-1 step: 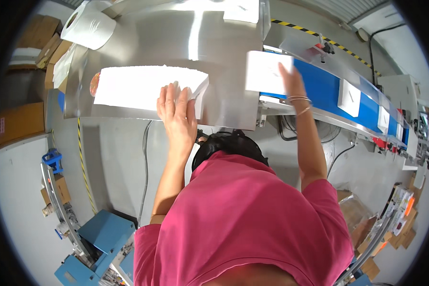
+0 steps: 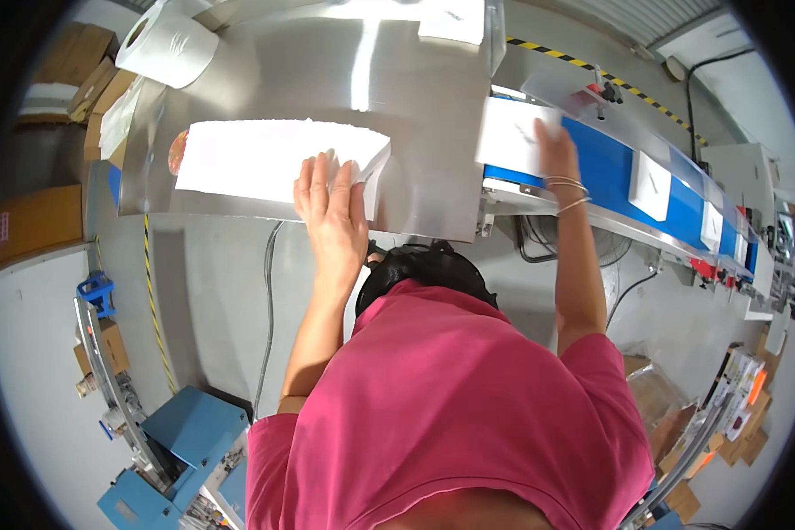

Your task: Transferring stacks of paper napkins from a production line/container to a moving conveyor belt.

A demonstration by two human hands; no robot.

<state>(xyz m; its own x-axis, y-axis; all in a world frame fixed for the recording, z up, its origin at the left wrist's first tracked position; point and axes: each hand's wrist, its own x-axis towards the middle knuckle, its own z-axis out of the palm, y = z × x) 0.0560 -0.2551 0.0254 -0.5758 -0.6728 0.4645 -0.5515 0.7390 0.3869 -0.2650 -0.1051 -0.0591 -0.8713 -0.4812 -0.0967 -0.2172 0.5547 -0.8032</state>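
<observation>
My left hand [image 2: 331, 199] rests on the near right end of a long row of white paper sheets or cards [image 2: 247, 159], lying on a steel table [image 2: 424, 159]. Its fingers are stretched out, with the thumb beside the end sheet. To the right, my right hand [image 2: 558, 152], a little blurred, has hold of a flat white card [image 2: 511, 132] over the near end of a blue conveyor belt [image 2: 598, 159]. The fingers lie at the card's right side; their undersides are hidden. Farther along the belt lie another white card [image 2: 650, 185] and a smaller-looking one [image 2: 711, 225].
A large white paper roll [image 2: 172, 53] stands at the table's far left. White sheets [image 2: 452, 22] lie at its far right corner. A reddish round thing [image 2: 177, 154] shows at the row's left end. A clear guard [image 2: 680, 172] runs along the belt's far side. Cardboard boxes [image 2: 35, 225] stand at left.
My right hand and the white card have shifted rightward, farther over the belt. My left hand stays on the row of sheets. The view has shifted slightly.
</observation>
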